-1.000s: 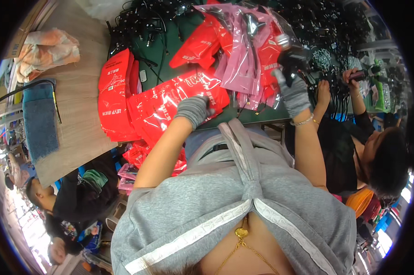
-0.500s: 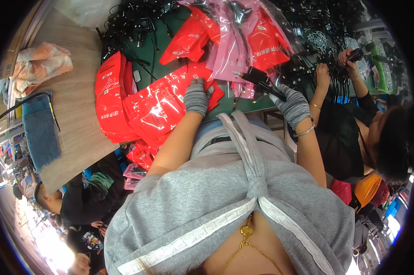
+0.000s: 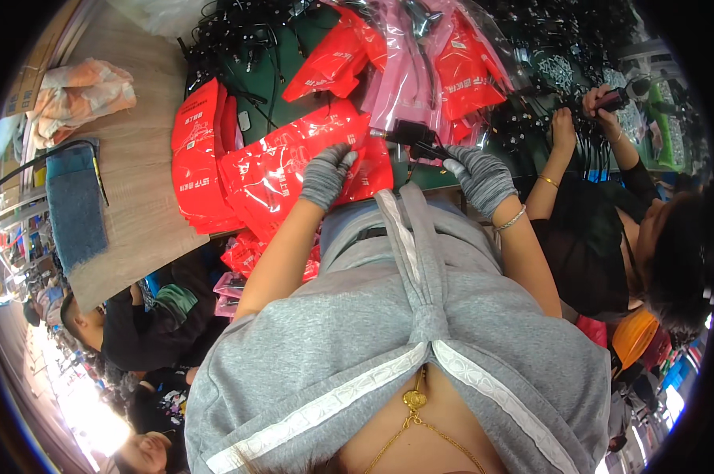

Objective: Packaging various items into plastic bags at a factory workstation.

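Observation:
My left hand (image 3: 328, 175), in a grey knit fingerless glove, pinches the top bag of a fanned stack of shiny red plastic bags (image 3: 270, 170). In my right hand (image 3: 479, 178), gloved alike, is a small black box-shaped device (image 3: 413, 134) with a silver tip and dark cable. My fingers close round its cable end, and the tip points left at the bag's right edge. Behind it lie filled pink bags (image 3: 400, 83) and a filled red bag (image 3: 469, 87). What my right palm covers is hidden.
A second red bag stack (image 3: 197, 154) lies at left. Tangled black cables (image 3: 238, 47) cover the far green table. On the wooden top are a checked cloth (image 3: 80, 99) and a blue towel (image 3: 77, 209). At right, a co-worker's hands (image 3: 564, 130) handle black parts.
My right hand has moved left, bringing the black device up to the red bag's edge. My left hand has shifted slightly left, its fingers now pinching the bag.

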{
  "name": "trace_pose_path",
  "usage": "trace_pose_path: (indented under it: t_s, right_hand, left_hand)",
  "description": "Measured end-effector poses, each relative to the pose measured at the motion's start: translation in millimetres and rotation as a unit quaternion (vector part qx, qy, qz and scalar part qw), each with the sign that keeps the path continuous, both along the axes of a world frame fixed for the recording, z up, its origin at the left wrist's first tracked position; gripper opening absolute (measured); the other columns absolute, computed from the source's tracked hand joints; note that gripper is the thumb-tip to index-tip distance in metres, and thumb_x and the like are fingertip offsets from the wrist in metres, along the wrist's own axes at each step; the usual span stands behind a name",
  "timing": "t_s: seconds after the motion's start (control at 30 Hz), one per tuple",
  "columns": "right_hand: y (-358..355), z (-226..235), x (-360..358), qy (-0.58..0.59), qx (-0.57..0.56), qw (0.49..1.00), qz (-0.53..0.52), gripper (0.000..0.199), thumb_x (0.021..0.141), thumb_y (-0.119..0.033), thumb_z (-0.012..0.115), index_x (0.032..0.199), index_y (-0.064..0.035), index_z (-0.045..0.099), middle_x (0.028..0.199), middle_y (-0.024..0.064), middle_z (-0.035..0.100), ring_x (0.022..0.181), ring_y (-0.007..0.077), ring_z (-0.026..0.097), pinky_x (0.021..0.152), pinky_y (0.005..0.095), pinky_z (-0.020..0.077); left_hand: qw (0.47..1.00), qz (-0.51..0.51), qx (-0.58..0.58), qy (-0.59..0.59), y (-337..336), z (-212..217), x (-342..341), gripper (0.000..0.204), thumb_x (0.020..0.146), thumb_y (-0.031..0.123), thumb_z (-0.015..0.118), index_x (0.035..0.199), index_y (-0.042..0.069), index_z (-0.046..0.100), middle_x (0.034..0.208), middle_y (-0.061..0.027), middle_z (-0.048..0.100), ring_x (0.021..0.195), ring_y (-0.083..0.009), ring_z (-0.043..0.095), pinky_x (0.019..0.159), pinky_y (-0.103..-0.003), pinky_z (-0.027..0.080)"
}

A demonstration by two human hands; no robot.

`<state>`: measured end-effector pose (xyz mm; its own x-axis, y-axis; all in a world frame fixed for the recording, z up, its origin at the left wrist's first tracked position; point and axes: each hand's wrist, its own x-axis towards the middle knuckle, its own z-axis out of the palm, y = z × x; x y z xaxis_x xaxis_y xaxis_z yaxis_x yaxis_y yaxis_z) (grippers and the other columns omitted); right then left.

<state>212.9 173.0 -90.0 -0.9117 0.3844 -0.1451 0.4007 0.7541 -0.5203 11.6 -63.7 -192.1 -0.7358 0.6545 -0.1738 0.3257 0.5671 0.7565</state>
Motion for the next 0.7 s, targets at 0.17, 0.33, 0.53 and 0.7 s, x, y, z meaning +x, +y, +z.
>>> trace_pose_path:
  t_s: [0.17,0.33,0.53,0.7]
  right_hand:
    - [-3.3,3.7,-14.2,-0.047,0.092,0.991,0.091,0.038,0.092,-0.036,0.054,0.119,-0.0118,0.063,0.096,0.0111,0.065,0.093,0.0283,0.061,0.084,0.0385,0.0479]
    - [-4.2,9.0,-13.6,-0.012,0.179,0.979,0.096,0.039,0.086,-0.035,0.06,0.117,-0.0103,0.065,0.086,0.0091,0.062,0.084,0.0263,0.06,0.076,0.0387,0.0475]
    - [-5.6,15.5,-11.4,0.044,0.199,0.964,0.171,0.041,0.084,-0.035,0.06,0.118,-0.0125,0.065,0.081,0.0069,0.06,0.081,0.0242,0.058,0.075,0.0378,0.0473]
    - [-9.4,10.7,-10.1,0.043,0.229,0.953,0.195,0.039,0.083,-0.032,0.06,0.118,-0.016,0.065,0.081,0.0057,0.059,0.081,0.0236,0.057,0.074,0.0371,0.0472]
  left_hand:
    - [0.998,-0.016,0.03,0.046,-2.8,32.0,5.6,0.031,0.089,0.028,0.064,0.108,0.003,0.066,0.101,-0.0184,0.067,0.093,-0.0331,0.066,0.081,-0.039,0.052]
    - [0.998,-0.013,0.024,0.058,3.2,61.1,9.7,0.029,0.089,0.027,0.065,0.104,0.002,0.067,0.098,-0.0185,0.067,0.09,-0.0322,0.066,0.079,-0.038,0.053]
    - [0.99,0.026,0.124,-0.059,14.7,75.3,7.8,0.025,0.088,0.022,0.066,0.1,0.0,0.067,0.092,-0.0192,0.067,0.083,-0.0346,0.065,0.077,-0.039,0.052]
    - [0.98,-0.086,0.15,0.096,25.5,97.3,3.2,0.019,0.089,0.015,0.063,0.098,-0.002,0.065,0.088,-0.019,0.063,0.085,-0.036,0.06,0.08,-0.039,0.049]
